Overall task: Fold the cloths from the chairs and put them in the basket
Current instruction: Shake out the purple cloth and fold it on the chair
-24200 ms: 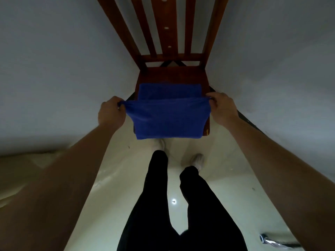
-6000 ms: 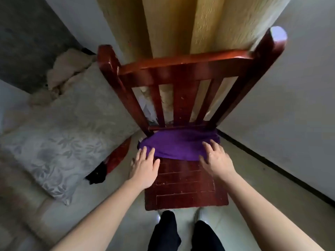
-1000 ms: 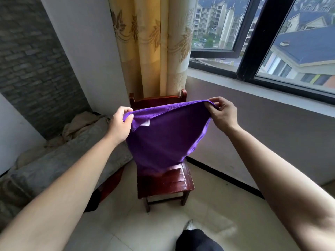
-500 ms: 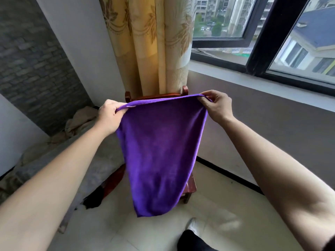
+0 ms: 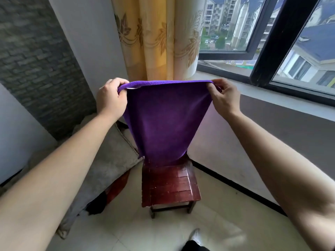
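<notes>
A purple cloth (image 5: 163, 122) hangs spread out in the air in front of me, its top edge stretched level. My left hand (image 5: 111, 98) pinches the top left corner, where a small white tag shows. My right hand (image 5: 223, 97) pinches the top right corner. The cloth's lower end reaches down to the back of the seat of a dark red wooden chair (image 5: 170, 187) and hides the chair's backrest. No basket is in view.
A yellow patterned curtain (image 5: 155, 38) hangs behind the chair, with a black-framed window (image 5: 268, 51) and sill to the right. A grey cushioned couch (image 5: 101, 165) stands left of the chair. Pale floor tiles (image 5: 163, 234) lie in front, with my shoe at the bottom.
The cloth has moved away from me toward the chair, so its lower end now lies over the seat's back instead of hanging in front of the seat. Both hands keep their corners.
</notes>
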